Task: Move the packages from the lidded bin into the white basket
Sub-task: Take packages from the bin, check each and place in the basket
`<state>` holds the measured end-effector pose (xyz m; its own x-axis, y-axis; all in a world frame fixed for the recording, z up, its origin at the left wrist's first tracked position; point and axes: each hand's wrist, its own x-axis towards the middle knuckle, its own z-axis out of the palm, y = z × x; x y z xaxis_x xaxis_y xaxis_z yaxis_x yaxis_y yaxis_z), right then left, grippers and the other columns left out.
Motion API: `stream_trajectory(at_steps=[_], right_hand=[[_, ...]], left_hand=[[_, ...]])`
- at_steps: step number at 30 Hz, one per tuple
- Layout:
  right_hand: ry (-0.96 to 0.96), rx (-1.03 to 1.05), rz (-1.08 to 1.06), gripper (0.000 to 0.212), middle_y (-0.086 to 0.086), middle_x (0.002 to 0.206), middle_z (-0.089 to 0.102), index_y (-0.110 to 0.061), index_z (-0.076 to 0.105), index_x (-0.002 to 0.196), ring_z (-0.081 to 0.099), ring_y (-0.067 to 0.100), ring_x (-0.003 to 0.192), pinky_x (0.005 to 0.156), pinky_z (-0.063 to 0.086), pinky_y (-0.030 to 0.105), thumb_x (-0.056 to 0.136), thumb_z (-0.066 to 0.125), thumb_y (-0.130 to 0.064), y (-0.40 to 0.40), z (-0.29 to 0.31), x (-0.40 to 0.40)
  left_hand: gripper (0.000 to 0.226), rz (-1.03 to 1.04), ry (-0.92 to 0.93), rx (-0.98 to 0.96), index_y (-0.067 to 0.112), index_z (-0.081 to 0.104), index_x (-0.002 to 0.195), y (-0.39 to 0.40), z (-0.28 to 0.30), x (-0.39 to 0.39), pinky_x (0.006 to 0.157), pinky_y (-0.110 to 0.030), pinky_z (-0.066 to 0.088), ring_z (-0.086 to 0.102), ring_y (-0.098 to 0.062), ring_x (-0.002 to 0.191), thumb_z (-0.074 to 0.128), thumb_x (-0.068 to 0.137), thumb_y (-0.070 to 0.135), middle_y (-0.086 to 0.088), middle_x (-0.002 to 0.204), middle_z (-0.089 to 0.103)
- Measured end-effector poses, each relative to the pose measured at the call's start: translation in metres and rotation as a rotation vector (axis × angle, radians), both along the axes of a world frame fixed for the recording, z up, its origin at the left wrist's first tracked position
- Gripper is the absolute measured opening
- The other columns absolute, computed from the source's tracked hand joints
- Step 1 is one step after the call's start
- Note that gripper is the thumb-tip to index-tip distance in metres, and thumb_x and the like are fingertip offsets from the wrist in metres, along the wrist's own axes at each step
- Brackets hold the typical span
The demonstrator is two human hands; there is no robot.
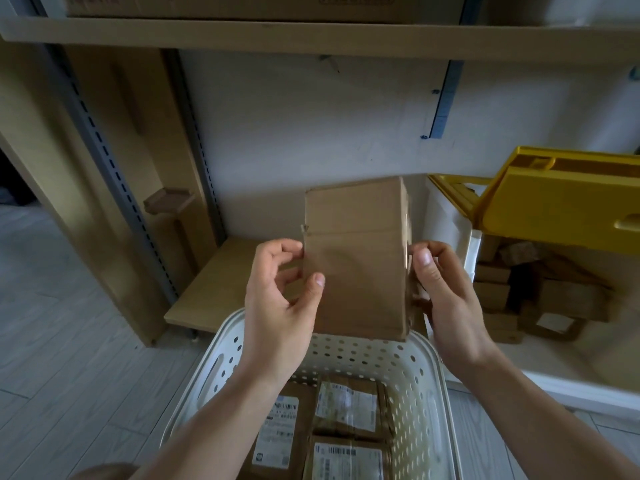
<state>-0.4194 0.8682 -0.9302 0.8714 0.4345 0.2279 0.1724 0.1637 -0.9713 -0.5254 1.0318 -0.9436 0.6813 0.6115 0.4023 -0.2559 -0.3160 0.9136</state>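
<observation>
cardboard box (356,258) between hands | left hand (280,289), right hand (446,289) gripping its sides | above white basket (426,372)

- Plain brown cardboard package (356,258), upright, held above white basket's far rim.
- White perforated basket (412,372), labelled packages (346,407) lying flat inside.
- Lidded bin (464,237) at right, yellow lid (554,199) raised, more brown packages (540,296) piled inside.

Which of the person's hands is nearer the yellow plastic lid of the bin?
Right hand: it lies just left of the yellow plastic lid. The left hand is beyond the box.
</observation>
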Motion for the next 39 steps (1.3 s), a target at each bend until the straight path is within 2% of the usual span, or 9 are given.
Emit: stream_trajectory(at_steps=[3, 4, 7, 10, 15, 21, 26, 33, 39], right_hand=[[-0.001, 0.048, -0.03, 0.025, 0.02, 0.089, 0.063, -0.013, 0.054, 0.107, 0.062, 0.019, 0.08, 0.07, 0.049, 0.034, 0.092, 0.068, -0.028, -0.001, -0.003, 0.003], [0.008, 0.057, -0.037, 0.027, 0.021, 0.096, 0.068, -0.015, 0.054, 0.109, 0.067, 0.02, 0.087, 0.073, 0.053, 0.032, 0.089, 0.069, -0.021, -0.001, -0.003, 0.004], [0.023, 0.076, -0.059, 0.047, 0.013, 0.105, 0.076, -0.015, 0.053, 0.117, 0.074, 0.021, 0.1, 0.074, 0.058, 0.026, 0.076, 0.074, -0.024, -0.003, -0.001, 0.002], [-0.01, 0.063, -0.108, 0.04, 0.007, 0.108, 0.077, -0.013, 0.055, 0.122, 0.075, 0.018, 0.101, 0.077, 0.061, 0.029, 0.086, 0.072, -0.015, -0.005, 0.003, 0.001], [-0.081, 0.035, -0.133, 0.02, 0.004, 0.104, 0.077, -0.017, 0.063, 0.115, 0.073, 0.02, 0.099, 0.081, 0.06, 0.04, 0.099, 0.057, -0.006, -0.009, 0.005, 0.001], [-0.137, -0.016, -0.116, 0.037, -0.001, 0.099, 0.077, -0.019, 0.071, 0.105, 0.072, 0.017, 0.091, 0.068, 0.06, 0.033, 0.102, 0.044, 0.006, -0.009, 0.005, -0.002], [-0.111, -0.025, -0.002, 0.021, -0.002, 0.104, 0.077, -0.015, 0.069, 0.114, 0.074, 0.015, 0.096, 0.076, 0.061, 0.027, 0.099, 0.056, -0.007, -0.007, 0.005, -0.005], [0.032, -0.04, 0.157, 0.037, 0.002, 0.129, 0.069, -0.016, 0.06, 0.127, 0.067, 0.027, 0.118, 0.096, 0.055, 0.054, 0.092, 0.057, -0.026, -0.009, -0.002, -0.001], [0.056, -0.015, 0.188, 0.039, -0.003, 0.131, 0.068, -0.021, 0.059, 0.13, 0.066, 0.023, 0.119, 0.091, 0.057, 0.048, 0.092, 0.055, -0.028, -0.008, -0.002, -0.002]], left_hand=[[0.023, 0.044, 0.042, 0.09, 0.023, 0.065, 0.102, 0.0, -0.003, 0.002, 0.085, -0.02, 0.057, 0.067, -0.01, 0.103, 0.068, 0.093, 0.002, 0.011, 0.108, 0.069], [0.02, 0.057, 0.054, 0.112, 0.023, 0.066, 0.099, 0.0, -0.004, 0.003, 0.086, -0.021, 0.057, 0.067, -0.009, 0.104, 0.066, 0.094, 0.003, 0.012, 0.109, 0.069], [0.013, 0.009, 0.072, 0.054, 0.023, 0.064, 0.105, -0.004, -0.004, 0.001, 0.091, -0.03, 0.058, 0.064, -0.007, 0.112, 0.07, 0.093, 0.026, 0.015, 0.117, 0.068], [0.054, -0.181, 0.066, -0.107, 0.023, 0.056, 0.117, -0.01, 0.001, -0.003, 0.087, -0.035, 0.061, 0.065, -0.01, 0.116, 0.078, 0.075, 0.05, 0.012, 0.122, 0.067], [0.074, -0.342, 0.052, -0.16, 0.025, 0.04, 0.131, -0.017, 0.009, -0.007, 0.074, -0.028, 0.063, 0.069, -0.012, 0.11, 0.087, 0.074, 0.027, 0.006, 0.12, 0.066], [0.069, -0.342, -0.053, -0.202, 0.025, 0.043, 0.137, -0.012, 0.006, -0.005, 0.083, -0.028, 0.06, 0.067, -0.021, 0.116, 0.073, 0.077, 0.041, 0.003, 0.124, 0.066], [0.049, -0.359, -0.063, -0.296, 0.031, 0.051, 0.136, -0.011, 0.006, -0.002, 0.086, -0.028, 0.059, 0.067, -0.02, 0.118, 0.065, 0.09, 0.036, 0.003, 0.123, 0.069], [0.048, -0.374, -0.063, -0.313, 0.025, 0.048, 0.142, -0.009, 0.004, -0.002, 0.092, -0.027, 0.057, 0.065, -0.017, 0.121, 0.052, 0.095, 0.03, 0.003, 0.127, 0.069], [0.043, -0.363, -0.106, -0.301, 0.029, 0.048, 0.139, -0.011, 0.005, -0.004, 0.091, -0.028, 0.057, 0.066, -0.017, 0.121, 0.049, 0.096, 0.029, 0.005, 0.125, 0.07]])
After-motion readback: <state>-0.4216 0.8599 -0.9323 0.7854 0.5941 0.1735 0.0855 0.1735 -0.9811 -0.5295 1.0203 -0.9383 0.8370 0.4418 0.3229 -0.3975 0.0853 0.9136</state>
